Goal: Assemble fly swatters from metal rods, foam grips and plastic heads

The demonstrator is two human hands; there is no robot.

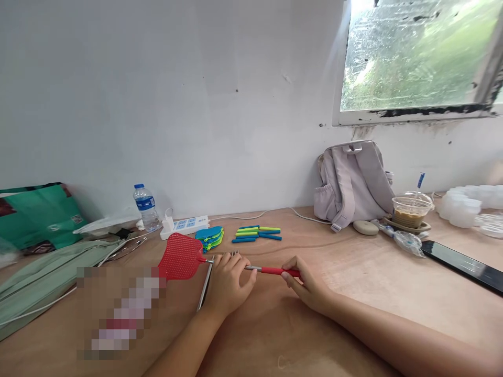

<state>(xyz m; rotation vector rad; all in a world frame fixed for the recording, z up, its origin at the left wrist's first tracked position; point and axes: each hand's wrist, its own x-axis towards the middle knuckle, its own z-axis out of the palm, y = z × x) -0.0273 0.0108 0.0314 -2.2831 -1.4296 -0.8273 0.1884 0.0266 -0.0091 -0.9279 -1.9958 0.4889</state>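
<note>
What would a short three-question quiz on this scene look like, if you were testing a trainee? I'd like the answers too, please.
1. Multiple choice: what colour is the mesh head of the fly swatter?
A. blue
B. red
C. white

2. True or false: the left hand is nearer the mesh head than the right hand is.

3. Short answer: what blue-capped thing stands near the white power strip, close to the wall?

Key:
1. B, red.
2. True; the right hand is at the red handle end.
3. A water bottle.
</note>
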